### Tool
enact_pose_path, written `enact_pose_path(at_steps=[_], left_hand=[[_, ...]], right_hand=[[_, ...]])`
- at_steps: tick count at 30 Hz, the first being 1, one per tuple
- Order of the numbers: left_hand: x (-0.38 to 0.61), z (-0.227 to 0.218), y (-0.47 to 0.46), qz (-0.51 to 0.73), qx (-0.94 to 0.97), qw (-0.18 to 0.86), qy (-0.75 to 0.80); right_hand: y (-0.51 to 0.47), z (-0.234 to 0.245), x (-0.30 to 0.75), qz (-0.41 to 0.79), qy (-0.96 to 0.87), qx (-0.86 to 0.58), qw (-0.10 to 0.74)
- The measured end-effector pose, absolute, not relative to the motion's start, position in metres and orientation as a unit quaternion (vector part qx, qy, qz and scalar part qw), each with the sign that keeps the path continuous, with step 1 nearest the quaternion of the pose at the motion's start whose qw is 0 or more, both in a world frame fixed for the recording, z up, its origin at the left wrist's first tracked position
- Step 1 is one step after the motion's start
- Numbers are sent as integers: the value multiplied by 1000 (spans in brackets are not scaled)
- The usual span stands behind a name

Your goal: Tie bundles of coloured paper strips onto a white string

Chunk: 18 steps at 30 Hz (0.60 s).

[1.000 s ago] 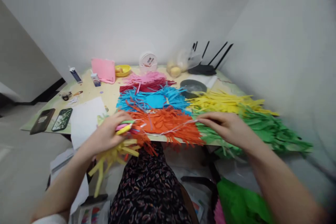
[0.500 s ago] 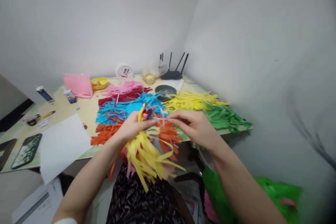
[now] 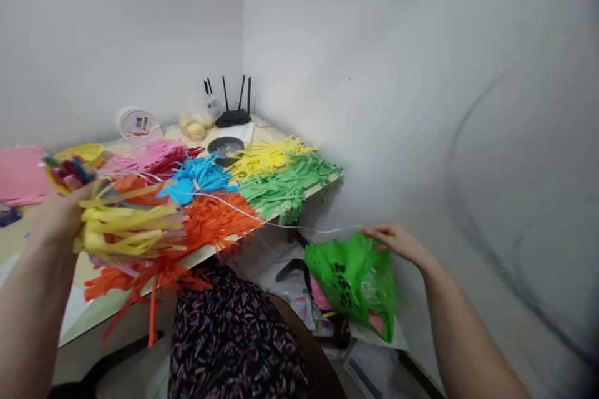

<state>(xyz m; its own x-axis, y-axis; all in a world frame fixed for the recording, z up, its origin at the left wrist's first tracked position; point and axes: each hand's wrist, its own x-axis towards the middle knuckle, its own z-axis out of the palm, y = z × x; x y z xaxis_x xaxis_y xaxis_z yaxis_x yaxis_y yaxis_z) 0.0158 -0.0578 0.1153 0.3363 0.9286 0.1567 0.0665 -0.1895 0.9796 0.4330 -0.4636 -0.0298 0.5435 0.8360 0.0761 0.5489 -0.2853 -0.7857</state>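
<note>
My left hand point(image 3: 58, 218) is closed round the gathered end of a bundle of fringed paper strips point(image 3: 135, 227), yellow outermost with pink and orange among them. Twisted ends in several colours poke out above the fist. A thin white string point(image 3: 234, 207) runs from the bundle across to the right. At its far end, my right hand point(image 3: 395, 240) pinches the top edge of a green plastic bag point(image 3: 349, 274). Whether the string also lies between those fingers, I cannot tell.
Fringed paper in orange point(image 3: 218, 218), blue point(image 3: 201, 171), green point(image 3: 281, 184), yellow point(image 3: 266, 156) and pink point(image 3: 159, 153) covers the table. Behind stand a dark bowl point(image 3: 226, 148), a black router point(image 3: 233, 117) and a white round tub point(image 3: 137, 121). Walls meet at the back corner.
The view has swung right. My right hand has left the bundle and reached down to the green bag, and the string now stretches between. My left hand has moved left with the bundle.
</note>
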Motion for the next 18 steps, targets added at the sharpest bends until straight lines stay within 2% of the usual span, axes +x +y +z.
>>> enact_pose_path(at_steps=[4, 7, 10, 14, 18], left_hand=[[60, 128, -107, 335, 688, 535, 358], [90, 138, -143, 268, 720, 582, 267], [105, 140, -161, 256, 721, 611, 202], [96, 137, -161, 272, 689, 644, 190], [63, 140, -147, 292, 664, 647, 237]], right_hand=[[-416, 54, 417, 102, -427, -782, 443], [-356, 127, 365, 84, -556, -706, 431], [-296, 175, 302, 94, -691, -588, 410], [-244, 189, 256, 83, -755, -481, 437], [-245, 144, 276, 140, -710, -483, 493]])
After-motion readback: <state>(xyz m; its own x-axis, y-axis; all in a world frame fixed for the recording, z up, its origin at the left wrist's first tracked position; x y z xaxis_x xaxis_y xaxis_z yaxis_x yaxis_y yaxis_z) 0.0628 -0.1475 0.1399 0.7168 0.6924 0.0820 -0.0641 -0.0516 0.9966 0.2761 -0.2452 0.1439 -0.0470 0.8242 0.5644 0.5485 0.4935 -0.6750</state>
